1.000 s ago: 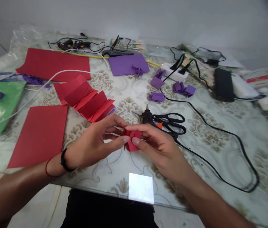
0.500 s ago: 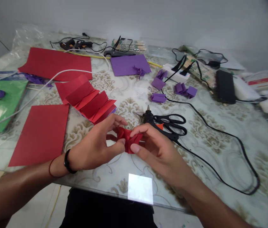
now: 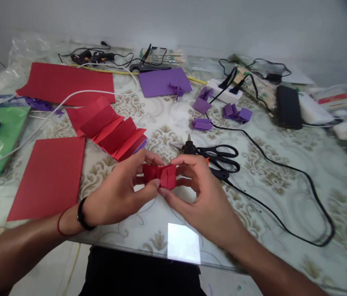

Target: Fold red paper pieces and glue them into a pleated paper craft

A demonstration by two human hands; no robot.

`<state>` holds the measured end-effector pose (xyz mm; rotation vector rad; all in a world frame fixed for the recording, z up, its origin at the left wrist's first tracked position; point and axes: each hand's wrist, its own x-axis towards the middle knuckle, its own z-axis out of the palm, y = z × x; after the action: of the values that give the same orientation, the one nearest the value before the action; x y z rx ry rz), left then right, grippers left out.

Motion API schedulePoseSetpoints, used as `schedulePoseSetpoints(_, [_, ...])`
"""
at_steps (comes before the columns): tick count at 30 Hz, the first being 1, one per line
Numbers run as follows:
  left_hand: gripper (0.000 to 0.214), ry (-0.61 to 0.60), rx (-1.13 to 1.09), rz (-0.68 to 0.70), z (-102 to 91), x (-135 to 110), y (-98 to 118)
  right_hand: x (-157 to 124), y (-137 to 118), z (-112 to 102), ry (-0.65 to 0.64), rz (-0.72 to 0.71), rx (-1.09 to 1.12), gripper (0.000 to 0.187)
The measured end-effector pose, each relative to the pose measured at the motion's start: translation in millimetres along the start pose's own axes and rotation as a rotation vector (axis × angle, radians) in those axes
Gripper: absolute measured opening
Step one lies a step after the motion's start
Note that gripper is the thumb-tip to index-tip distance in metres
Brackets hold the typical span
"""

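Observation:
A small folded red paper piece (image 3: 167,176) is held up between both hands, above the front part of the table. My left hand (image 3: 127,181) pinches its left side, thumb at the front and fingers behind. My right hand (image 3: 201,193) grips the right side, with its thumb at the lower edge and index finger along the top. Some fingertips are hidden behind the paper. Just beyond the left hand lies a stack of pleated red paper (image 3: 108,127). Close past the right hand are black-handled scissors (image 3: 222,152) and a black glue gun (image 3: 188,146), partly covered by that hand.
Red sheets (image 3: 50,176) and a green pack (image 3: 1,139) lie at left. A purple sheet (image 3: 161,82) and folded purple pieces (image 3: 202,124) are farther back. A black cord (image 3: 284,164) loops across the right side; a white power strip (image 3: 225,91) sits behind it.
The red paper piece has been turned a little and raised slightly between the fingers. My right thumb has shifted left to its lower edge. The view has moved slightly.

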<state>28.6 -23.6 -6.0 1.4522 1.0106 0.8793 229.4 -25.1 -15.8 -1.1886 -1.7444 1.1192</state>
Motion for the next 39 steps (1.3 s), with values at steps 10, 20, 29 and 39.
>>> schedulePoseSetpoints(10, [0.028,-0.01,-0.049,-0.018,-0.8,0.5,0.6,-2.8,3.7,1.5,0.084,-0.162,-0.209,0.033])
schedulePoseSetpoints(20, [0.02,0.037,0.083,0.029,1.5,0.9,1.3,-1.8,-0.2,-2.2,0.124,-0.45,-0.591,0.009])
schedulePoseSetpoints(29, [0.018,0.029,0.102,0.003,1.6,1.1,3.6,-0.2,-5.3,-4.9,0.173,-0.611,-0.83,0.009])
schedulePoseSetpoints(39, [0.033,0.063,0.142,0.002,5.8,1.3,-2.7,-3.7,0.7,7.1,0.145,-0.557,-0.852,0.016])
